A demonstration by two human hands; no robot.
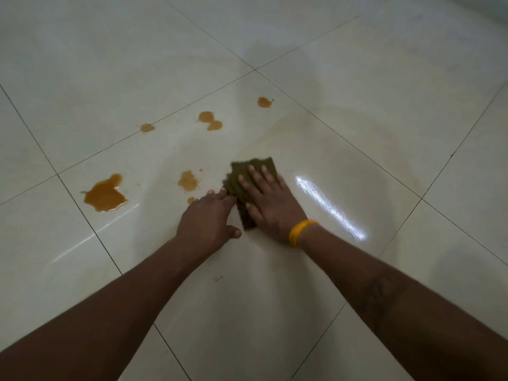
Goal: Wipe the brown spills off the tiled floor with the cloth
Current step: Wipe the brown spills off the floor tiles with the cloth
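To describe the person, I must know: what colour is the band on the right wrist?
Yellow. The wristband shows in the head view.

Two hands, left (209,218) and right (270,207). One cloth (248,174). One wristband (301,231). Six brown spills (105,195), plus one tiny speck. One tiled floor (357,92).

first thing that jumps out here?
The big brown puddle at left on the pale tiled floor, smaller brown spots scattered beyond. At centre, the right hand presses flat on an olive cloth, the left hand at its edge.
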